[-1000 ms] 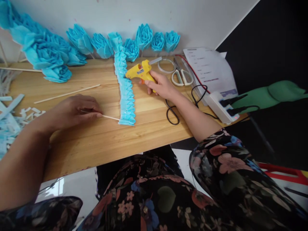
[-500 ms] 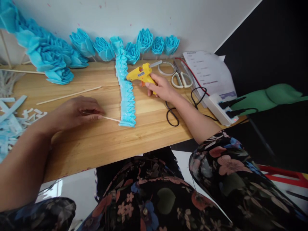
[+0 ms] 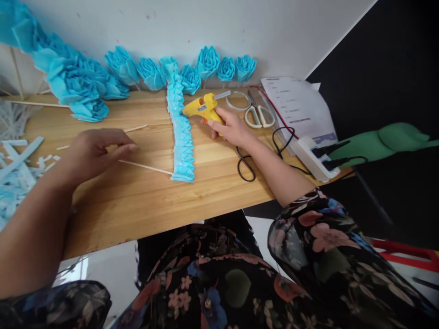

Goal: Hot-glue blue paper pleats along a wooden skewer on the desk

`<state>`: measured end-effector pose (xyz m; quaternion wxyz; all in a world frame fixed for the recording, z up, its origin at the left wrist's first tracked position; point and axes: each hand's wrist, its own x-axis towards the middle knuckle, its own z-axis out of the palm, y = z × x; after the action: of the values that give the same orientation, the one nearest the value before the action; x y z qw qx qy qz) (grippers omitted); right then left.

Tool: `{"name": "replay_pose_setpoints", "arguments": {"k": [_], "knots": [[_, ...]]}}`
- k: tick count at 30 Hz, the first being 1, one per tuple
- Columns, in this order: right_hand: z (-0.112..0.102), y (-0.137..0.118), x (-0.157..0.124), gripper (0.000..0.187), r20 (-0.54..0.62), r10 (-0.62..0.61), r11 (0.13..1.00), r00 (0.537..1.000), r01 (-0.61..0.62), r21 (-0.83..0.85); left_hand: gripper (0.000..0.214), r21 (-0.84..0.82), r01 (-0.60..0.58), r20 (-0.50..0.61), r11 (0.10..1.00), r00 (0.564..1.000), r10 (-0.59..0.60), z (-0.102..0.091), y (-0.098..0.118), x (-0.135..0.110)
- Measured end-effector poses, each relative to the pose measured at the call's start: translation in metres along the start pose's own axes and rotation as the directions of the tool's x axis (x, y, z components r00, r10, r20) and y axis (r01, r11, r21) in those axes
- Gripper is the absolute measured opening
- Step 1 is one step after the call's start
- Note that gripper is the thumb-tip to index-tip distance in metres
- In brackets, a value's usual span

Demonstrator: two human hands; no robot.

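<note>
My right hand [image 3: 228,125] is wrapped round the handle of a yellow glue gun [image 3: 206,108], its nozzle touching or close to the edge of a pleated light-blue crepe paper strip [image 3: 181,132]. The strip lies lengthwise over the wood, with shiny glue patches along its left side. A thin wooden stick [image 3: 146,167] rests with its right end at the strip's near end. Just above the stick's left end hovers my left hand [image 3: 98,153], thumb apart from the bent fingers and nothing seen in it. A second stick [image 3: 137,128] lies partly hidden behind that hand.
Blue paper flowers [image 3: 207,63] line the wall, with a larger bunch [image 3: 73,84] at left. Paper scraps [image 3: 20,169] lie at the left. Scissors [image 3: 259,114], a tape roll [image 3: 238,100], printed sheets [image 3: 298,105] and a power strip [image 3: 315,157] with a loose black cord [image 3: 245,167] are on the right.
My left hand has let go of the thin stick and moved up and left, partly covering the second stick. The glue gun stays at about the same spot beside the strip.
</note>
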<state>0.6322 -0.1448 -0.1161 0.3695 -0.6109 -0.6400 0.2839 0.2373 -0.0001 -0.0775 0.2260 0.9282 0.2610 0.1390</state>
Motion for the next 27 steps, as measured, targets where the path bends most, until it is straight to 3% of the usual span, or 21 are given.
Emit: {"name": "replay_pose_setpoints", "arguments": {"k": [3, 5, 9, 13, 18, 27], "knots": [[-0.001, -0.001, -0.001, 0.057, 0.004, 0.006, 1.000, 1.000, -0.006, -0.019, 0.060, 0.116, 0.184, -0.262, 0.976, 0.954, -0.149, -0.005, -0.004, -0.003], [-0.001, -0.001, -0.001, 0.053, -0.003, 0.010, 1.000, 1.000, -0.010, -0.010, 0.063, 0.178, 0.248, -0.308, 0.952, 0.933, -0.186, -0.007, -0.010, -0.003], [-0.001, 0.000, -0.001, 0.049, -0.013, 0.019, 1.000, 1.000, -0.019, 0.014, 0.069, 0.315, 0.300, -0.160, 0.901, 0.952, -0.261, -0.008, -0.025, 0.002], [-0.001, 0.001, -0.001, 0.045, -0.015, 0.017, 1.000, 1.000, -0.017, 0.023, 0.062, 0.412, 0.356, -0.050, 0.839, 0.928, -0.369, -0.007, -0.029, 0.007], [0.000, 0.002, 0.000, 0.047, -0.024, 0.002, 0.999, 1.000, -0.001, 0.034, 0.057, 0.483, 0.374, -0.017, 0.792, 0.908, -0.418, -0.007, -0.025, 0.008], [-0.001, -0.001, -0.002, 0.050, -0.025, 0.003, 1.000, 1.000, -0.002, 0.030, 0.065, 0.577, 0.280, -0.093, 0.767, 0.956, -0.279, -0.003, -0.036, 0.002]]}}
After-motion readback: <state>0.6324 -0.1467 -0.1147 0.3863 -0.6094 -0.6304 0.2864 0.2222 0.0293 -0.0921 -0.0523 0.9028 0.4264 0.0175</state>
